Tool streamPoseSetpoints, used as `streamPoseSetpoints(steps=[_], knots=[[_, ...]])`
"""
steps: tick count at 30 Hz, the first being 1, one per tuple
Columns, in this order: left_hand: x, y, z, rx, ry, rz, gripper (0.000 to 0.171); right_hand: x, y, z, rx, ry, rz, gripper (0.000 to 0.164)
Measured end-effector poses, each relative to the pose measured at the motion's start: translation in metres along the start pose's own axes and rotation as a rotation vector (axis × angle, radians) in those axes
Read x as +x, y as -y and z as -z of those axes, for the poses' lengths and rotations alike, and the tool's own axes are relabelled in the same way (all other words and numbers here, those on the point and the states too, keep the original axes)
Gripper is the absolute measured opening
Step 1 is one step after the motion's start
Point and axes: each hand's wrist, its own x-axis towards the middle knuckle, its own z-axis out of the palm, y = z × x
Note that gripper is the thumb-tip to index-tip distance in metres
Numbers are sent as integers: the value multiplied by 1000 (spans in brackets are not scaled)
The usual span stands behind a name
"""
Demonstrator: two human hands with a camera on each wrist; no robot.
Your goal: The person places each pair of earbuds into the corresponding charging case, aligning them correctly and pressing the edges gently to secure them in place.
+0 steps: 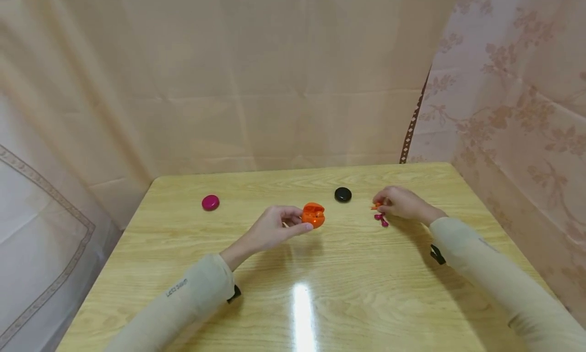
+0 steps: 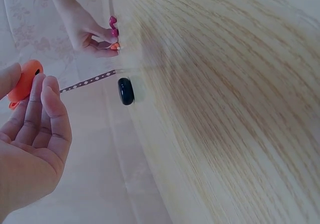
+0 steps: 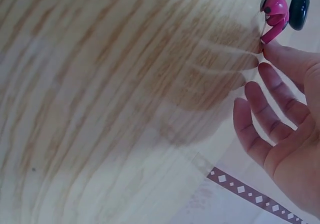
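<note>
Thumb and fingers of my left hand (image 1: pixel 274 227) hold an orange earbud case (image 1: pixel 313 215) above the table, its lid raised and its inside facing me. In the left wrist view that case (image 2: pixel 26 84) shows its rounded outside between thumb and fingers. Over at the right, my right hand (image 1: pixel 403 203) pinches an orange earbud (image 1: pixel 376 206) close to the tabletop; the fingertips cover part of it. Right beside those fingertips lie magenta earbuds (image 1: pixel 381 220). The right wrist view shows magenta earbuds (image 3: pixel 276 10) near the thumb, with the orange one hidden.
A round black case (image 1: pixel 343 194) lies towards the back of the wooden table (image 1: pixel 256 311), between the two hands. Farther left is a round magenta case (image 1: pixel 210 202). Beige cloth (image 1: pixel 274 87) hangs behind the table, and patterned cloth (image 1: pixel 517 113) lines the right side.
</note>
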Motion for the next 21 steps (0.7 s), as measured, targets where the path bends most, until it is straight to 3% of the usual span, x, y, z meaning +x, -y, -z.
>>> streamPoseSetpoints(steps=[21], knots=[[-3,-4,2,10,-7,-8,31,-1,3,3,37,-5,-65,8]])
